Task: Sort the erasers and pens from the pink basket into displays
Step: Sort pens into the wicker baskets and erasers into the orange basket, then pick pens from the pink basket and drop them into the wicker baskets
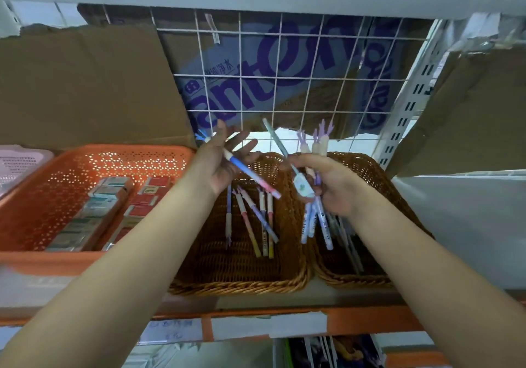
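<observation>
Blue-and-pink pen [250, 175] lying across left hand [220, 162], fingers spreading, above left wicker basket [242, 285], right hand [333, 188] gripping pen bundle [312, 218] above right wicker basket [370, 168], erasers [105, 196] sitting in orange basket [113, 151].

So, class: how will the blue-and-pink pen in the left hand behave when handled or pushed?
Likely stiff: the pen stays straight while overhanging the left hand. Probably light: loose fingers carry it. Its round barrel may roll if pushed.
</observation>
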